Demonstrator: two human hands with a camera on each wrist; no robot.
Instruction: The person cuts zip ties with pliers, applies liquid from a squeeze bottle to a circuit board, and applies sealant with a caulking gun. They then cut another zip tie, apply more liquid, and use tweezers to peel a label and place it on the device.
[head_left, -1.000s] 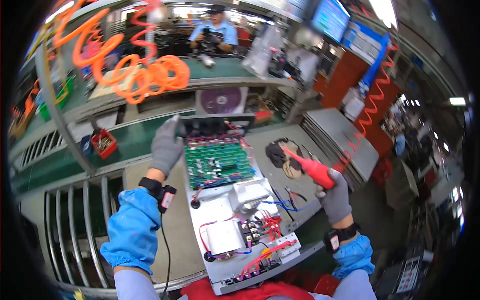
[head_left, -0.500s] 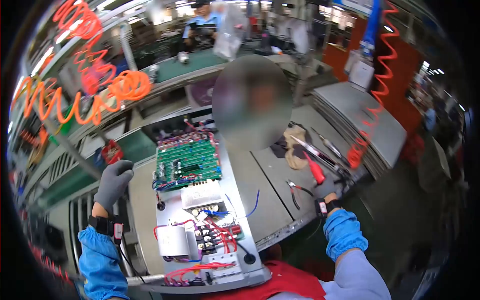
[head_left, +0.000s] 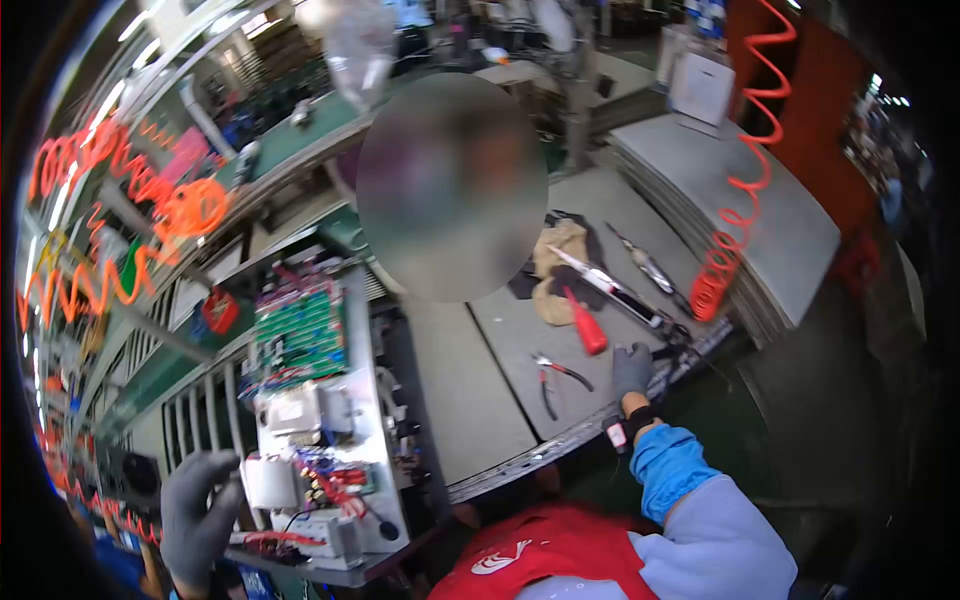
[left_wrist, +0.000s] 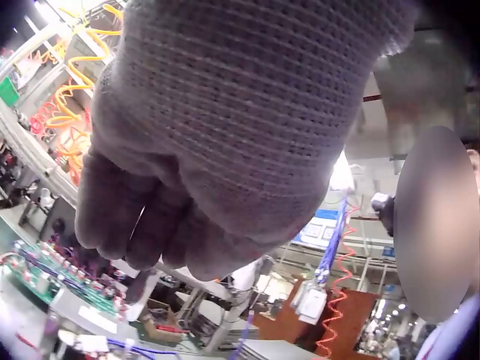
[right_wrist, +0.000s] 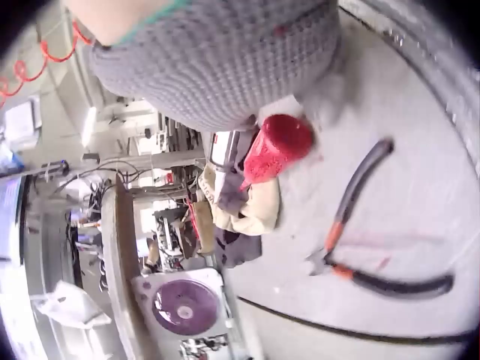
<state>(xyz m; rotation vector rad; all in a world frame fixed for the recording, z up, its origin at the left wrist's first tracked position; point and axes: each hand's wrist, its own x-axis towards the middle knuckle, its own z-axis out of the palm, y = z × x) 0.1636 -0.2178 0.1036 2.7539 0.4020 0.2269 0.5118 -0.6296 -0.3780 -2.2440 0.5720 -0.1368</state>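
Observation:
My left hand (head_left: 203,512), in a grey knit glove, is at the front left corner of a metal chassis (head_left: 362,400) carrying a green circuit board (head_left: 300,335) and red wiring. Its fingers are loosely bent with nothing between them; the left wrist view shows the gloved back of the hand (left_wrist: 232,127). Near the table's front edge rests my right hand (head_left: 632,370), gloved too, fingers relaxed. Just beyond its fingertips a red squeeze bottle (head_left: 590,330) with a tapered tip lies on the table. Left of that hand lie nippers (right_wrist: 341,244) with black and orange handles, jaws spread.
Beige and dark cloth gloves (head_left: 560,260), a white pen-like tool (head_left: 610,290) and a grey driver (head_left: 650,268) lie farther back on the table (head_left: 480,400). Stacked grey panels (head_left: 730,190) stand at the right. Metal rollers (head_left: 195,415) run at the left.
The red squeeze bottle, earlier in my right hand, has been laid on the table and released. The chassis has shifted left toward the rollers. My left hand has come down toward its near corner.

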